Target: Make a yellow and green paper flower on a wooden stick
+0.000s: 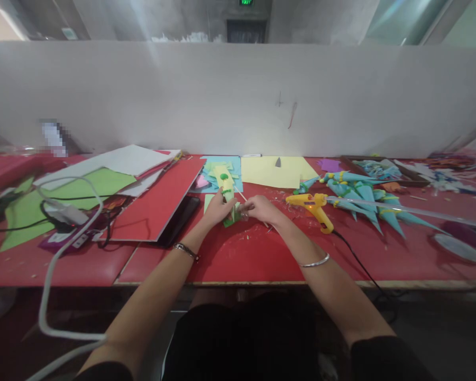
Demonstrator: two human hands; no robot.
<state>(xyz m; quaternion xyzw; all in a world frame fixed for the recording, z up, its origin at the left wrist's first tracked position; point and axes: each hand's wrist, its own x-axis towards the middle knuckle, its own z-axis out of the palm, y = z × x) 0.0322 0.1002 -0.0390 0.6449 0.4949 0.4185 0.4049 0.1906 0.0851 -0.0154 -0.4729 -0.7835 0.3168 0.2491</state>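
Observation:
My left hand [221, 209] is closed on a pale yellow paper strip [229, 193] that carries dark green shapes. Just right of it, the fingers of my right hand [264, 208] are pinched together by the strip's lower end. Whatever those right fingers hold is too small to make out. Under the hands lies a bit of green paper [229, 223]. Behind the strip, light green paper pieces [212, 170] rest on blue paper [238, 181], with a thin stick [240, 193] beside them. A yellow glue gun [311, 203] lies to the right, a clear glue stick [400, 207] extending from its back.
Blue paper cones with yellow bands [367, 197] are bunched on the right. Yellow sheets [272, 172] lie at the back. On the left are a red board [153, 211], green card [91, 190], a purple power strip [65, 238] and a looping white cable [47, 296].

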